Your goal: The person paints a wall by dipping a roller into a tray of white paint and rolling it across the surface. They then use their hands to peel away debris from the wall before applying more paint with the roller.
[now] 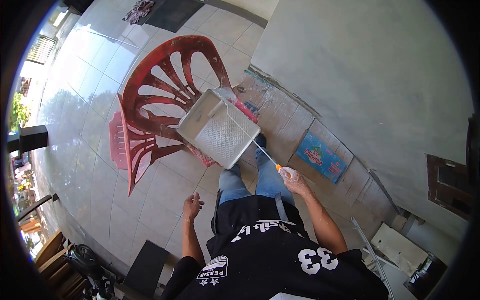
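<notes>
My right hand point(294, 181), speckled with white paint, is closed around the orange handle of a paint roller point(250, 136). The roller's long thin rod reaches forward over a paint tray point(239, 156), and its small head lies in the tray's deep end. Pale paint coats the tray and its ribbed slope. The tray rests on the seat of a red plastic chair point(134, 86), which is splashed with paint. My left hand point(192, 206) hangs beside my left leg, fingers loosely apart and holding nothing.
A second plastic chair point(125, 145) stands left of the red one. Flattened cardboard point(280, 107) with a blue printed panel point(321, 157) lines the floor along the grey wall point(370, 80). A dark mat point(175, 14) and a cloth point(139, 12) lie far ahead. A metal ladder-like frame point(371, 247) stands lower right.
</notes>
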